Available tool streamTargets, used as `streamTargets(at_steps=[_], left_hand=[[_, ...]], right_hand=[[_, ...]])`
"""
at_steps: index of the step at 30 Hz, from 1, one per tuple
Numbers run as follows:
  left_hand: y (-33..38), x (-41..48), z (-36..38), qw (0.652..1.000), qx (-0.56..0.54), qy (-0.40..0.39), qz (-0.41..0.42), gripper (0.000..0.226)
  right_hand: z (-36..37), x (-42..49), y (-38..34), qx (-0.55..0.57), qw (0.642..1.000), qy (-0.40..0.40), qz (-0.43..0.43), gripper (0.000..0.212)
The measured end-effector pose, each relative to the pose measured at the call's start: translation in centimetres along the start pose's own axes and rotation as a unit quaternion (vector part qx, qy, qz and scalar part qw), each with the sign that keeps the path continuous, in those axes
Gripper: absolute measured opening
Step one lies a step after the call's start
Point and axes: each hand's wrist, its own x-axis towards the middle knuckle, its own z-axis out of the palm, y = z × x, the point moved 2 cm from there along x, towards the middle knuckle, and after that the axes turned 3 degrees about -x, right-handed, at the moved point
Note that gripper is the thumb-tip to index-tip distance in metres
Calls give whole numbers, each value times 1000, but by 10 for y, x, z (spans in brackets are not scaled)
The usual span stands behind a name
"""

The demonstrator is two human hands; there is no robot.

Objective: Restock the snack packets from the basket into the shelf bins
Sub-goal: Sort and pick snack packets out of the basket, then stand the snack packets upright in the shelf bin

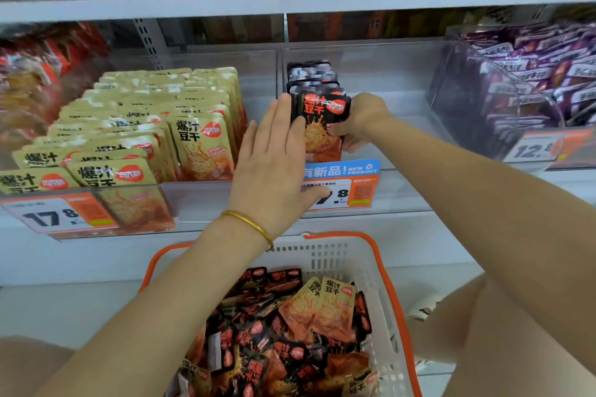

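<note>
Right hand (358,121) gripping black snack packets (322,119) upright in clear shelf bin (387,74), left hand (274,164) flat, fingers straight against stack, basket (383,271) below

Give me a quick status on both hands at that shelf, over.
Left hand flat against black packets. Right hand grips same stack, upright in middle bin. Basket below holds many more. Nothing blocking.

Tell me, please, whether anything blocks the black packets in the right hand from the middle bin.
Nothing visible does: the black packets are inside the middle bin, gripped by the right hand, left hand flat alongside.
</note>
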Motion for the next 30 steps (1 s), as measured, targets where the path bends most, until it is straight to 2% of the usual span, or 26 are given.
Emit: streamTargets(at_steps=[2,6,15,19,23,26,28,30], left_hand=[[-1,0,1,1000,0,9,1,100],[-2,-1,2,1000,-5,15,-2,100],[-1,-1,-1,1000,-14,0,-4,101],[1,-3,-4,1000,-11,6,4,99],[11,-17,-13,994,-56,80,53,79],[21,-46,-18,978,-121,139,98,57],[23,-72,-11,973,-142,149,104,44],[19,-100,8,978,-139,115,101,36]], right_hand=[[3,3,-3,3,1000,20,3,21],[4,5,-7,-20,997,69,2,33],[1,3,-2,-31,999,39,-1,34],[-12,-9,-5,-58,996,66,-16,36],[-40,-68,-19,-65,985,125,-103,42],[-49,-137,-15,17,974,145,-173,39],[-40,-172,-2,83,973,99,-192,37],[-12,-186,20,98,979,20,-179,34]])
